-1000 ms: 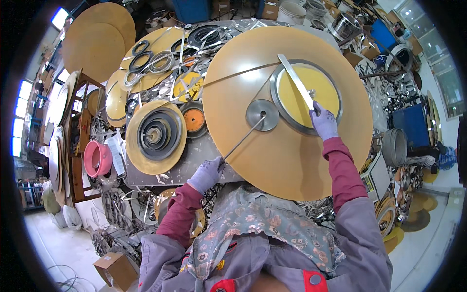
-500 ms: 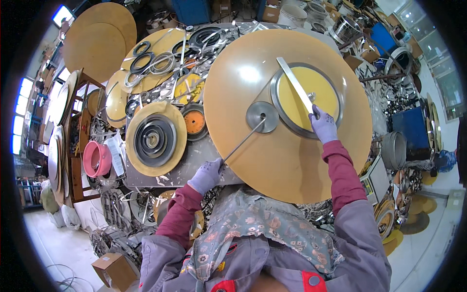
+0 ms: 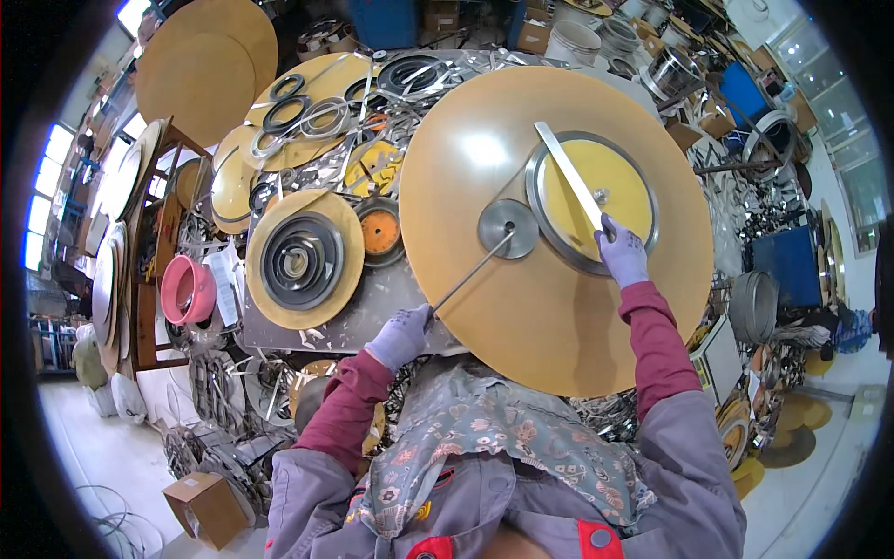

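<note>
A large tan disc (image 3: 521, 321) lies before me on the table. On its right part sits a yellow disc (image 3: 626, 177) with a grey metal band wound around it. A thin strand runs from that band to a small grey metal disc (image 3: 523, 219). My left hand (image 3: 400, 337), in a pale purple glove, is closed around a thin metal rod (image 3: 471, 273) whose far end meets the small disc's centre. My right hand (image 3: 623, 252), gloved alike, grips the near end of a flat metal bar (image 3: 566, 172) lying slantwise across the yellow disc and its band.
Left of the large disc, a smaller tan disc (image 3: 348, 261) carries dark coiled rings. A pink bucket (image 3: 169, 290) stands farther left. Loose metal strips and rings (image 3: 328, 114) cover the table's far left. Metal scraps and coils crowd the right side. A cardboard box (image 3: 209, 508) is at lower left.
The whole view has shifted slightly, with the scene a little lower. Both hands keep their grips, and the rod and bar stay in nearly the same places.
</note>
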`<move>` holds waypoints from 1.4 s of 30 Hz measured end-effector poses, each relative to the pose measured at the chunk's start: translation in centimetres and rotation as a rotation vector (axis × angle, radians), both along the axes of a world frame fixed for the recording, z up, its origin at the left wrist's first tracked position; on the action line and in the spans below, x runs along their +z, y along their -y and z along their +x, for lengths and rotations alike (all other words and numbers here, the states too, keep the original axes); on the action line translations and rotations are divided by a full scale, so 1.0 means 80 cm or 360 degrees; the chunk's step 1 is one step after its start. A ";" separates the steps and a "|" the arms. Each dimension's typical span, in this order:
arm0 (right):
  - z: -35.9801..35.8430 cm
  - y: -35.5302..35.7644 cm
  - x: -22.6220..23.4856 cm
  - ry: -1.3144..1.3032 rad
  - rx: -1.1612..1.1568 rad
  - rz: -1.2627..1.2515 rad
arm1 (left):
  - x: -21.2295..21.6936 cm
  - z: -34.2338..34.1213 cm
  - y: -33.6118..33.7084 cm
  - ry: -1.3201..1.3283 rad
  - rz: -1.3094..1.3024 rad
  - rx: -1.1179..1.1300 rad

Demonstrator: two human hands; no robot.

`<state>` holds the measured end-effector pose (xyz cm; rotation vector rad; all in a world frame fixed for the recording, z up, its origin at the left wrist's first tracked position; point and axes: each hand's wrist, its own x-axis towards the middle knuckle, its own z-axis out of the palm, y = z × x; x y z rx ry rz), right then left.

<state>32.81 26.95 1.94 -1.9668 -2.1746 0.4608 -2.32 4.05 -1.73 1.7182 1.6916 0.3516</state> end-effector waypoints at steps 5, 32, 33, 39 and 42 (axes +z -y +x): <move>0.007 0.082 -0.020 -0.0514 0.0248 0.0316 | -0.014 0.004 0.004 0.0064 -0.0007 0.0103; 0.117 0.153 -0.070 -0.0563 -0.0489 0.0484 | -0.016 -0.002 -0.006 0.0042 -0.0078 0.0058; 0.138 0.143 -0.075 -0.0469 -0.0561 0.0420 | -0.017 0.001 -0.004 0.0057 -0.0057 0.0034; 0.143 0.125 -0.081 -0.0064 -0.0529 0.0145 | -0.024 0.010 -0.003 0.0117 -0.0066 0.0180; 0.138 0.131 -0.077 -0.0069 -0.0585 0.0113 | 0.001 0.007 -0.008 0.0175 -0.0205 0.0238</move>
